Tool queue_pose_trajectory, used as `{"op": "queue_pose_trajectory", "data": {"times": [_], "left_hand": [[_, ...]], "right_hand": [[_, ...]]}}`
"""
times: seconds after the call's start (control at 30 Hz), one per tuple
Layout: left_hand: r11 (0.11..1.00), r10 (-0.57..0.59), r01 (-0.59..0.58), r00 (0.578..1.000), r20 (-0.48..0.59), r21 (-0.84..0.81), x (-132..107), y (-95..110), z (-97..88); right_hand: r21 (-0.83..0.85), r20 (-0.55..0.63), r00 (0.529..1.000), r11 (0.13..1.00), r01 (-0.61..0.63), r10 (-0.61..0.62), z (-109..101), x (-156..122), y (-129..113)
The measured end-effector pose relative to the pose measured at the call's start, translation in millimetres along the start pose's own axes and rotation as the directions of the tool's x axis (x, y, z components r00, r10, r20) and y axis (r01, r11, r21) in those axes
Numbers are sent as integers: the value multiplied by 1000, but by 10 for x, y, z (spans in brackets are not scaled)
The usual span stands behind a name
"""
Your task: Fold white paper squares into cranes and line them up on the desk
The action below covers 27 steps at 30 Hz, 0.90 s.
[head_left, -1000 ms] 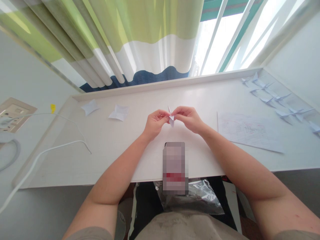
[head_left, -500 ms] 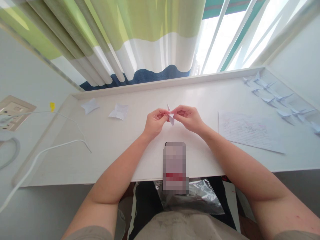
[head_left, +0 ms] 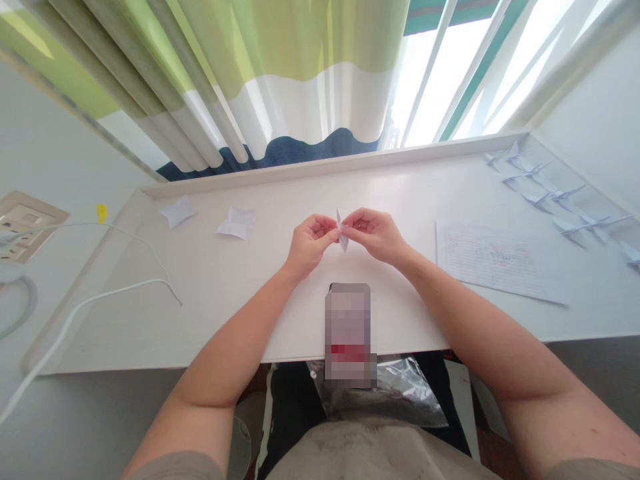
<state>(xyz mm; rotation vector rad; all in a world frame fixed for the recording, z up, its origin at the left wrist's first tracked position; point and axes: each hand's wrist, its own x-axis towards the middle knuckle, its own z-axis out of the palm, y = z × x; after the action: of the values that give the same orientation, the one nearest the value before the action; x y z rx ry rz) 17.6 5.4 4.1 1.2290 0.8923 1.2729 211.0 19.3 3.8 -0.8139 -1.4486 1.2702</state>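
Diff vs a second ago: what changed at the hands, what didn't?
Left hand and right hand have drawn their fingertips together over the middle of the folded paper, covering the small flap that showed between them. Nothing newly gripped or released. Unchanged: pixelated phone, written sheet, creased papers.

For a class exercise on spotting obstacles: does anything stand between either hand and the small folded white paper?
Nothing visible does: the left hand and the right hand both hold the folded paper directly in their fingers. The pixelated object lies nearer the camera, the written sheet off to the right.
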Motion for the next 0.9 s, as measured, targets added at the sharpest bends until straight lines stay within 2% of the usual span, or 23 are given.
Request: {"op": "queue_pose_trajectory", "data": {"times": [0.27, 0.47, 0.67, 0.9], "left_hand": [[998, 70, -69, 997, -37, 5, 16, -42, 7], [996, 77, -74, 994, -71, 57, -12, -43, 11], [994, 85, -81, 995, -45, 71, 7, -82, 7], [999, 37, -37, 998, -54, 8, 46, -65, -20]], "right_hand": [[8, -28, 999, 1000, -20, 21, -34, 13, -16], [-136, -39, 999, 990, -27, 22, -48, -8, 11], [-203, -121, 993, 979, -25, 0, -2, -6, 43], [-131, -73, 997, 991, -2, -8, 13, -11, 19]]}}
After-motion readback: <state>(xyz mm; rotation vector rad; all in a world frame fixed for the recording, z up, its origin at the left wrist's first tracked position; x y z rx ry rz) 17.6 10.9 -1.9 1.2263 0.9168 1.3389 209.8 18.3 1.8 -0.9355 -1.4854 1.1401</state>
